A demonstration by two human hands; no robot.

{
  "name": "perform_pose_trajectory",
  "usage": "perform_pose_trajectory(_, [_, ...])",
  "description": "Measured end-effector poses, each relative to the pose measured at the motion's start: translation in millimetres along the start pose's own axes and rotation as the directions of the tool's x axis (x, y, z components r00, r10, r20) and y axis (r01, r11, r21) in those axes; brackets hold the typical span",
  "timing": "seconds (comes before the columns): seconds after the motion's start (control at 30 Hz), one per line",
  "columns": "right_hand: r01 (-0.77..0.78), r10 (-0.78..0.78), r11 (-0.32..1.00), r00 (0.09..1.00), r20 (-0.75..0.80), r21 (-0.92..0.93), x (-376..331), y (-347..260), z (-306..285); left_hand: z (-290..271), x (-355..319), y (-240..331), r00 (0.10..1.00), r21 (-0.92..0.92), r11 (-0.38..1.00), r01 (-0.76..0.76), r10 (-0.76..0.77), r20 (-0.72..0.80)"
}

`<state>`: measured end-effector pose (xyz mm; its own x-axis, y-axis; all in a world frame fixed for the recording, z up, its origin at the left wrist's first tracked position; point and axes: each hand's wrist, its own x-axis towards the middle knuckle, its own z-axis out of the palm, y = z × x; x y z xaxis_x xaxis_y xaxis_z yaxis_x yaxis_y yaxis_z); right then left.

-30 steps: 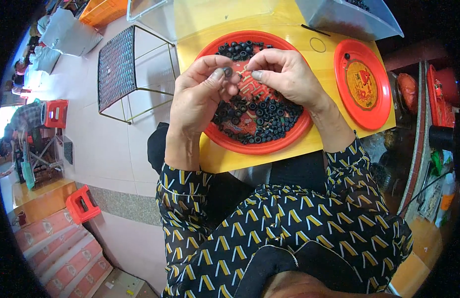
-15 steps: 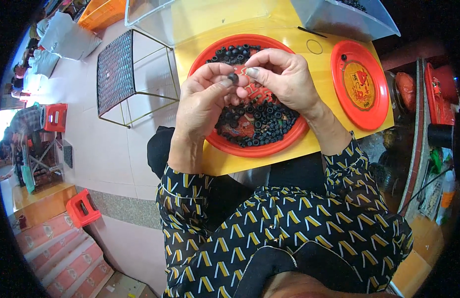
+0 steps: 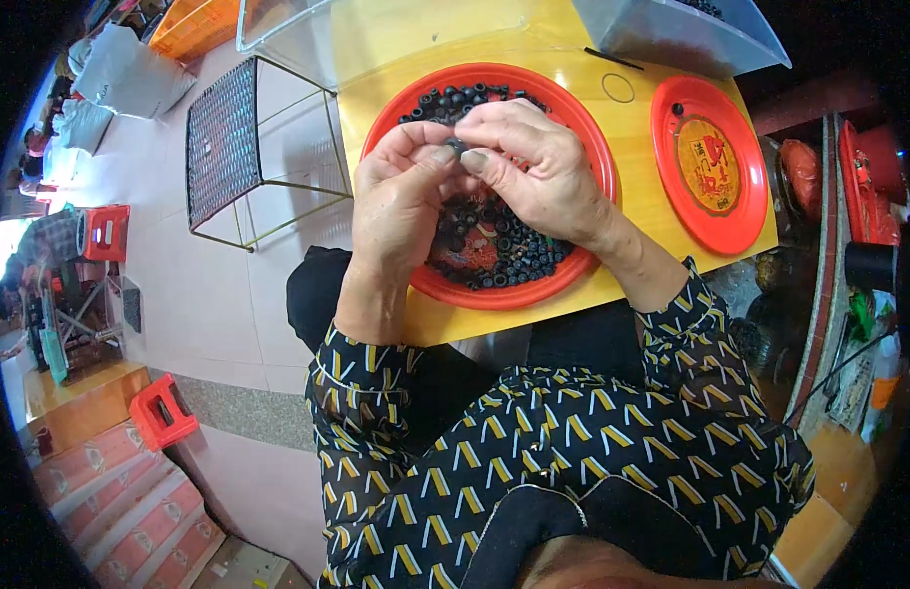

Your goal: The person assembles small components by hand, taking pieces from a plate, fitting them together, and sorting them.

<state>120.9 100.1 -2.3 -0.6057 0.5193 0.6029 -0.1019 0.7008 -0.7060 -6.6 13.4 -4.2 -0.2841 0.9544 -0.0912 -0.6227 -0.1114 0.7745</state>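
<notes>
At the far left, on the tiled floor, stand two red plastic stools (image 3: 106, 233), one beside a cluttered corner and one lower down by a row of reddish cartons (image 3: 111, 491) with round pale marks on their sides. Near the top left lies a grey sack (image 3: 121, 69), and beside it an orange crate (image 3: 194, 22). A dark wire-mesh stand (image 3: 224, 137) on thin metal legs stands just left of the yellow table (image 3: 396, 59).

On the table sits a large red plate (image 3: 582, 128) with a heap of small black rings (image 3: 504, 257) in it, lying over a printed centre that is mostly hidden. The left hand (image 3: 396, 201) comes up from the lower edge over the plate's left part, fingers curled, thumb and forefinger pinched on one small black ring (image 3: 457, 147). The right hand (image 3: 533, 162) meets it from the right, wrist bent, its thumb and forefinger closed on the same ring, so that the piece is held between both hands, above the heap and clear of the plate. Both forearms emerge from dark sleeves (image 3: 671, 324) patterned with yellow and white slashes.

Right of the hands, a thin loose ring (image 3: 618, 87) lies on the bare table. Further right stands a smaller red plate (image 3: 676, 128) with a gold-and-red round emblem in its middle and a single black ring near its upper rim. Above it, a grey translucent bin (image 3: 671, 34) stands at the table's far edge.
</notes>
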Motion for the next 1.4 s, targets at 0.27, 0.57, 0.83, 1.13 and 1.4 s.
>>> perform_pose_trajectory(0.27, [-0.137, 0.128, 0.99, 0.975, 0.182, 0.038, -5, -1, -1, -9, 6, -6, 0.998, -0.161, 0.987, -0.022, 0.013, -0.058])
perform_pose_trajectory(0.57, [-0.018, 0.116, 0.974, 0.896, 0.429, -0.226, 2, 7, -19, -27, 7, 23, 0.991, -0.267, 0.962, -0.062, 0.029, -0.127])
perform_pose_trajectory(0.83, [0.059, 0.128, 0.963, 0.761, 0.636, -0.263, 2, 5, -22, -35, 2, 26, 0.995, -0.168, 0.983, -0.075, 0.064, -0.071])
perform_pose_trajectory(1.13, [0.067, 0.211, 0.915, 0.761, 0.614, -0.398, -5, 8, -19, -28, 2, 19, 1.0, -0.174, 0.985, -0.012, 0.007, -0.025])
perform_pose_trajectory(1.4, [0.025, 0.123, 0.954, 0.878, 0.464, -0.299, -5, 9, -15, -25, 3, 15, 1.0, -0.136, 0.99, -0.028, 0.03, 0.008])
